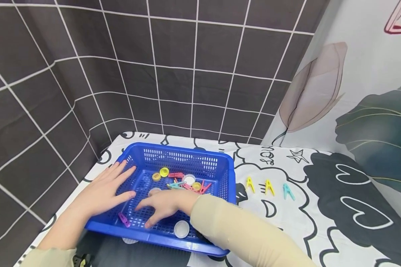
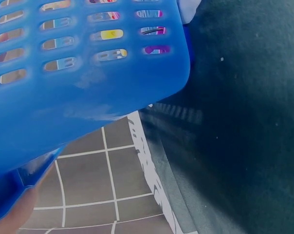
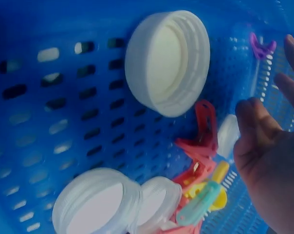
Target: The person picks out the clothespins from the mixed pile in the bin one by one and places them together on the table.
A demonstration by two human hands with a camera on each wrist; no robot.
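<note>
A blue plastic basket point(image 1: 147, 236) stands in front of me with several clothespins and bottle caps inside. My left hand point(image 1: 105, 189) lies over its left rim with fingers spread. Inside the basket, my right hand point(image 1: 163, 205) reaches down with fingers apart and nothing visibly gripped. Left of its fingertips lies a purple clothespin point(image 1: 124, 219). A white cap point(image 1: 181, 229) is near the front wall, and another white cap point(image 1: 155, 191) is partly hidden behind the right hand. Farther back are a yellow cap point(image 1: 164, 171), a red clothespin point(image 1: 176, 175) and a turquoise clothespin point(image 3: 199, 204).
Right of the basket, two yellow clothespins, a nearer one point(image 1: 250, 184) and a farther one point(image 1: 269, 187), lie beside a turquoise clothespin point(image 1: 288, 191) on the patterned cloth point(image 1: 254, 215). A dark tiled-pattern curtain point(image 1: 173, 85) hangs behind. One white disc point(image 1: 130, 241) shows below the front rim.
</note>
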